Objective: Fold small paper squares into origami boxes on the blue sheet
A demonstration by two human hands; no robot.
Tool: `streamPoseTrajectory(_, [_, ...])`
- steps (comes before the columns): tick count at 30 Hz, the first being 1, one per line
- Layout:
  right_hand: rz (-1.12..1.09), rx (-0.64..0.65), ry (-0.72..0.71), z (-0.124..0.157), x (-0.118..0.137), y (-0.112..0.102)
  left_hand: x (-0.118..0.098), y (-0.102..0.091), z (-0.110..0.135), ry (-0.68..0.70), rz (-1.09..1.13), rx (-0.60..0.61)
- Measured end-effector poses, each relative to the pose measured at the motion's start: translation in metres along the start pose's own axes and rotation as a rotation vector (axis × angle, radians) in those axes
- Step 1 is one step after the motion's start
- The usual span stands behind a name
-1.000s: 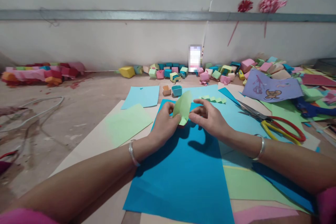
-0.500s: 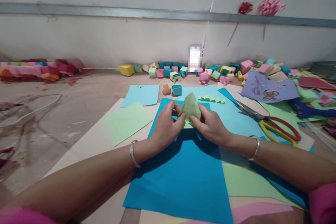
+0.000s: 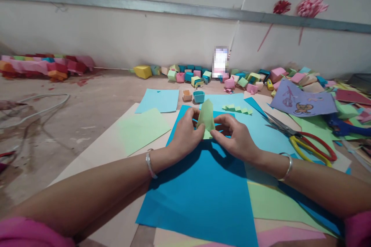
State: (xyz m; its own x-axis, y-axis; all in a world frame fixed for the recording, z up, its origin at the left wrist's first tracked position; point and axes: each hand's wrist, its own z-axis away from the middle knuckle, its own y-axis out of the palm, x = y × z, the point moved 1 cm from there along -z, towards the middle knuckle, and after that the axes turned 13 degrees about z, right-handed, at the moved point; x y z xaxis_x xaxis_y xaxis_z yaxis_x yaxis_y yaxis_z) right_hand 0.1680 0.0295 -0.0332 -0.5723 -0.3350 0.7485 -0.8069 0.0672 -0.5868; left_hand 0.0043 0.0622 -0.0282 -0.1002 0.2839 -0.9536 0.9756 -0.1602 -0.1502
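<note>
While the green paper [image 3: 206, 115] is held above the blue sheet [image 3: 199, 193], long axis upward, the left hand [image 3: 187, 133] pinches its lower left side; the right hand [image 3: 238, 136], equally near, curls its fingers at the lower right corner, if they grip, I cannot tell

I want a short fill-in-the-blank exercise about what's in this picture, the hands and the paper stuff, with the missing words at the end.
1. Between the left hand and the right hand is folded paper coloured light ____.
2. The scissors have one yellow handle and one ____ handle.
3. The purple sheet with drawings lies to the ____ of both hands.

Missing words: green; red; right.
</note>
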Motion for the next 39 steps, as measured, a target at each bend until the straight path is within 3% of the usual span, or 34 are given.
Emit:
streamPoseTrajectory(10, [0.216,-0.003,-0.119,-0.004,-0.001,-0.002,-0.001,0.005,0.007,0.055,-0.082,0.175])
streamPoseTrajectory(15, [0.223,-0.073,-0.158,-0.005,-0.003,-0.002,0.0,0.005,0.007,0.077,-0.061,0.169])
streamPoseTrajectory(19, [0.153,-0.169,-0.073,-0.004,-0.003,0.0,0.0,0.006,0.008,0.11,-0.066,0.18])
streamPoseTrajectory(24, [0.109,-0.149,-0.086,-0.004,-0.001,-0.001,-0.004,0.006,0.01,0.107,-0.079,0.187])
streamPoseTrajectory(28, [0.21,-0.145,-0.159,-0.006,0.0,-0.003,-0.004,0.006,0.012,0.038,-0.04,0.141])
streamPoseTrajectory(34, [0.215,-0.2,-0.041,-0.009,-0.001,-0.004,0.001,0.007,0.013,-0.073,0.153,0.117])
streamPoseTrajectory(39, [0.152,-0.194,-0.066,-0.01,-0.002,-0.002,0.001,0.005,0.011,0.064,0.053,0.104])
